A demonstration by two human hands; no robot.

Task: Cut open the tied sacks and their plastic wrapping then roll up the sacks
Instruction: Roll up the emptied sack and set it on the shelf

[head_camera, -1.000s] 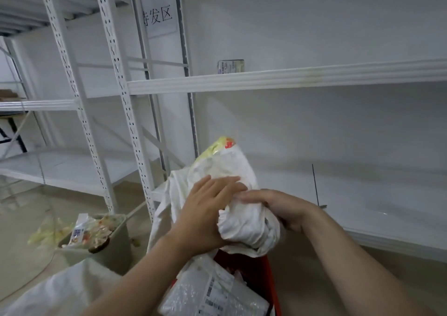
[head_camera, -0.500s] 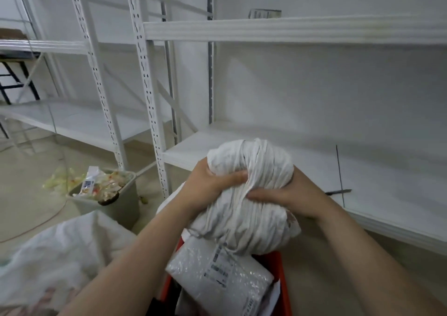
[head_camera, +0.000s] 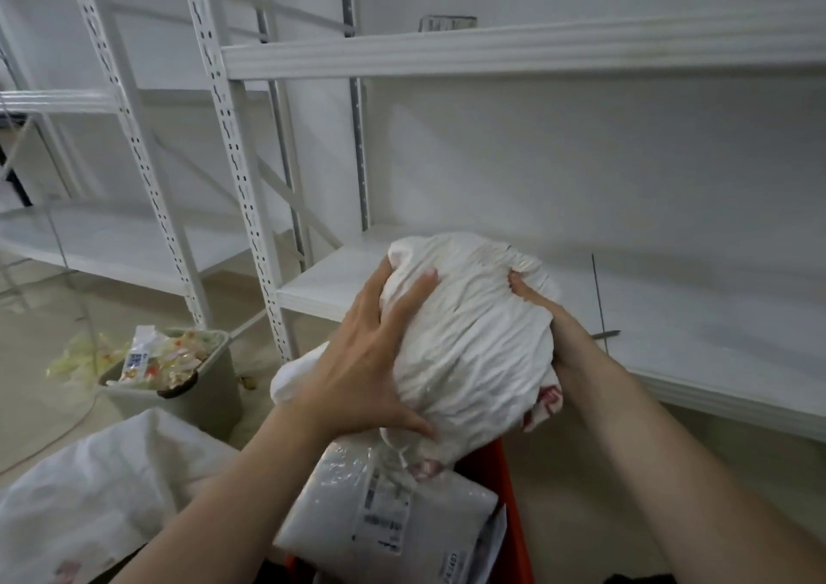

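A white woven sack (head_camera: pixel 474 342) is bunched into a tight round bundle, held up between both hands in front of the lower shelf. My left hand (head_camera: pixel 366 360) wraps its left side, fingers spread across the top and thumb hooked under the bottom. My right hand (head_camera: pixel 549 320) grips the right side, fingertips curled into the folds near the top. Red print shows at the bundle's lower right. Under the bundle lies a white plastic parcel (head_camera: pixel 389 512) with barcode labels, resting on an orange bin (head_camera: pixel 509 507).
White metal shelving (head_camera: pixel 491 51) fills the back, and a thin blade (head_camera: pixel 603 333) lies on the lower shelf board (head_camera: pixel 670 329). A grey waste bin (head_camera: pixel 187 387) full of wrappers stands on the floor at left. Another white sack (head_camera: pixel 89 498) lies at lower left.
The loose sack has been gathered into a tight ball. My left hand has shifted from pinching the front to spreading over the side, and the bundle sits closer to the shelf.
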